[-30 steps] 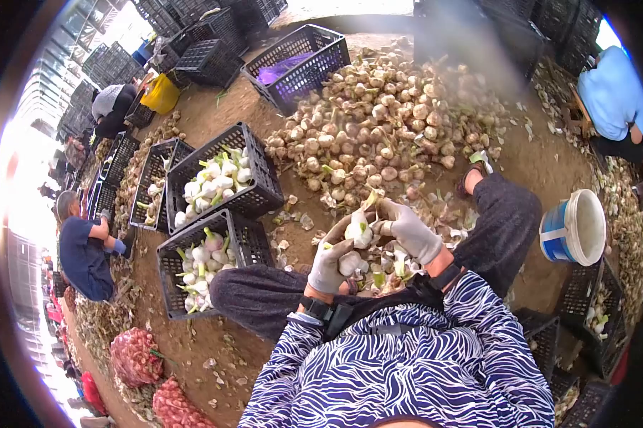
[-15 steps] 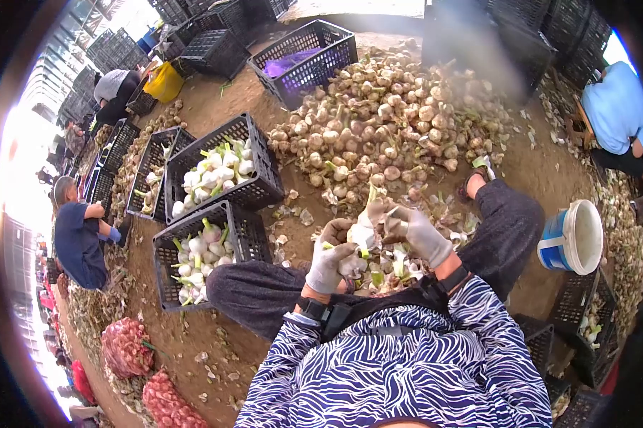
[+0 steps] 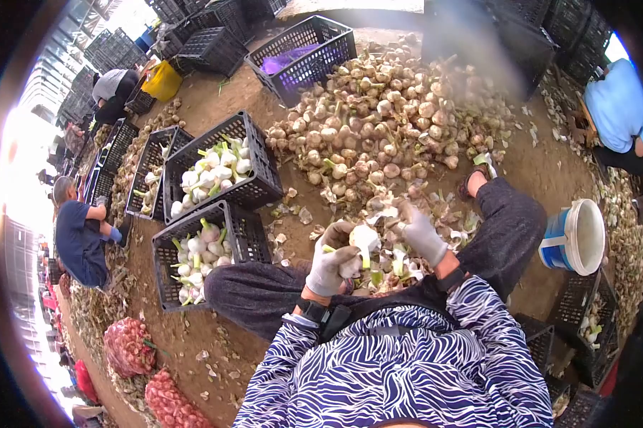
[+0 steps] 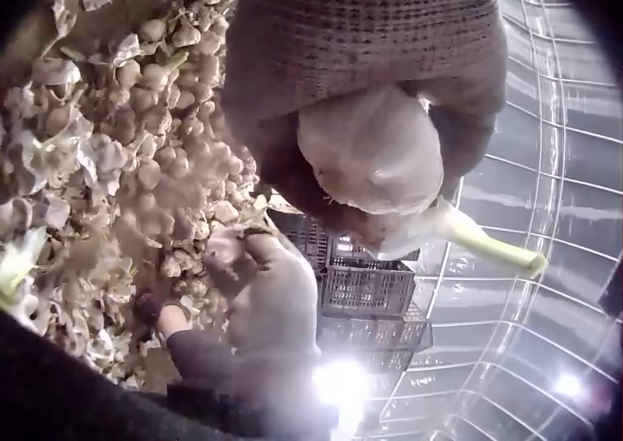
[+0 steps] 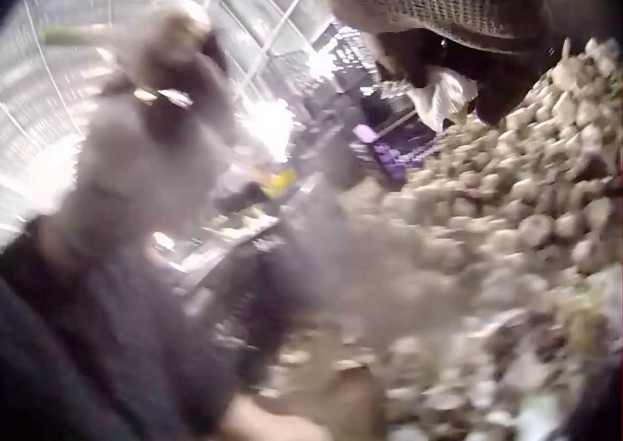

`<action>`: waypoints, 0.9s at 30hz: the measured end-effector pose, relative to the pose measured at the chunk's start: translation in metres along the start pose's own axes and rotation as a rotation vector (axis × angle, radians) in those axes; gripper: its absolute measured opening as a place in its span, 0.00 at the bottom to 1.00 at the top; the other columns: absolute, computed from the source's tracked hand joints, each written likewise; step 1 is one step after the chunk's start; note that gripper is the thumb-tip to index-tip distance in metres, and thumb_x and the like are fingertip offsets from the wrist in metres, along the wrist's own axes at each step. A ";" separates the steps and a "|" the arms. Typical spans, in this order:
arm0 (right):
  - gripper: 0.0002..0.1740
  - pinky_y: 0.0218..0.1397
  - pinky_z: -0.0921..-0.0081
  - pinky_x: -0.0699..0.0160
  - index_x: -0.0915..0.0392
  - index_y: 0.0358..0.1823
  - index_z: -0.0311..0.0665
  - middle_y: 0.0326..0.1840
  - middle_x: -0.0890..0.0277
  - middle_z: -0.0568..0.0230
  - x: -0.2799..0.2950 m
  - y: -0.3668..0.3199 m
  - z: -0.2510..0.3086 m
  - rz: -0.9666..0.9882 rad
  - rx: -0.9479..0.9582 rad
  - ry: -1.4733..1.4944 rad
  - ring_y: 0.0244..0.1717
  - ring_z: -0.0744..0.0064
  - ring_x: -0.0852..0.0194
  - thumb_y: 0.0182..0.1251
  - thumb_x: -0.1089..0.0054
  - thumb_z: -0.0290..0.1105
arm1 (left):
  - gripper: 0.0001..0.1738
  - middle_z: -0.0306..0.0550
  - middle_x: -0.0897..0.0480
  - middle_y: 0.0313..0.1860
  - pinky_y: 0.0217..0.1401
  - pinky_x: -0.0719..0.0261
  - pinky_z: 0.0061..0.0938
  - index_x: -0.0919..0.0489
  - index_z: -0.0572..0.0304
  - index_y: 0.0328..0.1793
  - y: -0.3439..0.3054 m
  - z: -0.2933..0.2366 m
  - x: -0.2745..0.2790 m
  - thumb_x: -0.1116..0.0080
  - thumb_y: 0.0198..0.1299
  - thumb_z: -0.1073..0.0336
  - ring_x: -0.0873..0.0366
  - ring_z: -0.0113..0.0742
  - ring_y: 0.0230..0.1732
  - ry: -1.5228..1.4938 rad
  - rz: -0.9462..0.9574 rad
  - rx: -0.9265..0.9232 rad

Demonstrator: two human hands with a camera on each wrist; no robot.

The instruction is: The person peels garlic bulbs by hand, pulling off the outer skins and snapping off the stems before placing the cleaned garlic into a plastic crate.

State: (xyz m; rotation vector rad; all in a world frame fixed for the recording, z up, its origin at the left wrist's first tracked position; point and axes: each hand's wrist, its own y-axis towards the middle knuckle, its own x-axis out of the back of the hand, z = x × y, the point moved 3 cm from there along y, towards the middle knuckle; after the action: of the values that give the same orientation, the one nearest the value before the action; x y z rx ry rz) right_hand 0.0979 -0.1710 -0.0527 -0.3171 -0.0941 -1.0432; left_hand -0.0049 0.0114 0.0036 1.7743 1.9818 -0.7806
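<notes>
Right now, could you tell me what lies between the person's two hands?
A white garlic bulb with a green stem, held in the left hand; the right hand pinches a piece of skin. The head view shows this.

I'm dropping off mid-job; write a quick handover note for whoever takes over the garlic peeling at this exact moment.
Left hand: grey-gloved, grips a white garlic bulb with a green stem.
Right hand: gloved, pinches a torn white scrap of skin, apart from the bulb.
Things: two black plastic crates of cleaned white bulbs by the left leg; heap of brownish unpeeled garlic ahead; loose pale peelings between the legs.
Done: this bulb looks white and mostly bare.
Left: probably drop the scrap, put the bulb in a crate, take another from the heap.
</notes>
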 end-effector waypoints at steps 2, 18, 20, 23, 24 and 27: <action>0.22 0.53 0.77 0.25 0.27 0.58 0.29 0.45 0.23 0.65 -0.007 -0.024 0.046 0.273 0.026 0.429 0.47 0.76 0.25 0.73 0.44 0.39 | 0.22 0.48 0.17 0.48 0.51 0.21 0.25 0.24 0.67 0.56 0.002 0.002 0.001 0.37 0.53 0.76 0.18 0.35 0.47 0.043 -0.095 -0.004; 0.17 0.38 0.63 0.23 0.23 0.37 0.34 0.35 0.23 0.48 -0.005 -0.030 0.073 -0.033 0.419 -0.257 0.38 0.47 0.21 0.54 0.29 0.38 | 0.12 0.56 0.15 0.36 0.41 0.19 0.31 0.15 0.67 0.45 -0.003 -0.015 -0.023 0.36 0.55 0.70 0.15 0.47 0.36 1.390 -0.179 -0.393; 0.17 0.37 0.62 0.24 0.23 0.35 0.34 0.34 0.23 0.49 -0.003 -0.031 0.075 -0.058 0.436 -0.286 0.37 0.48 0.21 0.54 0.29 0.38 | 0.11 0.56 0.15 0.35 0.39 0.19 0.32 0.15 0.67 0.43 -0.002 -0.015 -0.031 0.37 0.55 0.70 0.15 0.49 0.35 1.440 -0.181 -0.426; 0.17 0.36 0.62 0.24 0.22 0.36 0.34 0.33 0.24 0.49 -0.003 -0.031 0.070 -0.103 0.440 -0.282 0.37 0.48 0.22 0.53 0.28 0.39 | 0.08 0.56 0.16 0.33 0.36 0.20 0.30 0.15 0.66 0.40 0.003 -0.013 -0.036 0.38 0.56 0.72 0.16 0.44 0.32 1.475 -0.205 -0.523; 0.17 0.37 0.64 0.23 0.22 0.38 0.33 0.34 0.22 0.50 -0.003 -0.031 0.069 -0.106 0.432 -0.281 0.37 0.50 0.21 0.53 0.28 0.37 | 0.07 0.54 0.16 0.32 0.35 0.21 0.28 0.16 0.67 0.40 0.005 -0.011 -0.035 0.39 0.56 0.72 0.17 0.41 0.31 1.411 -0.241 -0.519; 0.18 0.42 0.70 0.21 0.21 0.43 0.30 0.38 0.19 0.52 -0.004 -0.029 0.066 -0.094 0.375 -0.115 0.40 0.59 0.18 0.53 0.28 0.31 | 0.06 0.46 0.16 0.29 0.33 0.23 0.24 0.16 0.67 0.39 0.015 -0.003 -0.023 0.42 0.59 0.73 0.20 0.30 0.28 1.086 -0.357 -0.371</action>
State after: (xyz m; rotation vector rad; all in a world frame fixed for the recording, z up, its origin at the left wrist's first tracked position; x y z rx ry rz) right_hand 0.0760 -0.1612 0.0155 -0.0316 -0.4055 -1.0757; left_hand 0.0134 -0.0034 0.0178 1.7690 2.8692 0.6410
